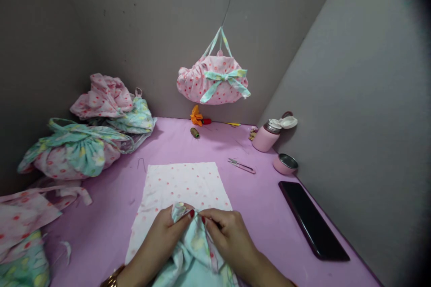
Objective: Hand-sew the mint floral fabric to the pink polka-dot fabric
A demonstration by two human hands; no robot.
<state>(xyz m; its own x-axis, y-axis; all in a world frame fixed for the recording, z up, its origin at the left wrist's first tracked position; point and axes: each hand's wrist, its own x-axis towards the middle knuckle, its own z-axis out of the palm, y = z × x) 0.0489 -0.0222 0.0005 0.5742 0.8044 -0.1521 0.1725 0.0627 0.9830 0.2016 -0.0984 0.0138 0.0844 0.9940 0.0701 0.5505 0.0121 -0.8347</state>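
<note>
While the left hand point(161, 233) and right hand point(230, 237) meet at the near edge of the tabletop point(266, 197), their fingers pinch the bunched mint fabric point(191, 253) lying over a white dotted cloth point(183, 184).

The mint cloth point(192, 251) is seen as thin, soft fabric, crumpled and matt; the dotted sheet point(183, 184) under it is made of like fabric, laid smooth. The table top point(266, 197) is covered in smooth lilac with a faint sheen. The phone point(313, 224) is faced in glossy black glass. The snips point(241, 166) are bladed in bright metal, and the flask point(265, 139) is finished in satin pink with a steel neck.
</note>
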